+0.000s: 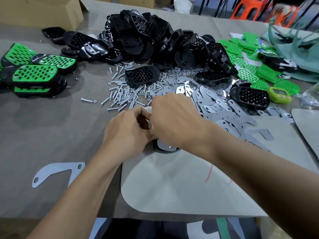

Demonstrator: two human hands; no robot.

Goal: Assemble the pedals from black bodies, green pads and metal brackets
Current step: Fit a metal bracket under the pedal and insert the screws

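Observation:
Both my hands meet at the table's middle over a black pedal body (159, 150) with a metal bracket (164, 146) screwed onto it; only its near end shows. My left hand (126, 130) curls round the pedal's left side. My right hand (172, 118) covers its top with fingers bent down, and what they pinch is hidden. A big heap of black bodies (151, 38) lies at the back. Green pads (248, 52) lie at the right. Loose metal brackets (222, 107) spread out right of my hands. Finished green-and-black pedals (36, 73) sit at the left.
Screws and nuts (124, 94) are scattered just beyond my hands. A single bracket (57, 171) lies near left. A cardboard box (39, 11) stands at the back left, a green timer (279, 94) and a plastic bag (296, 49) at the right.

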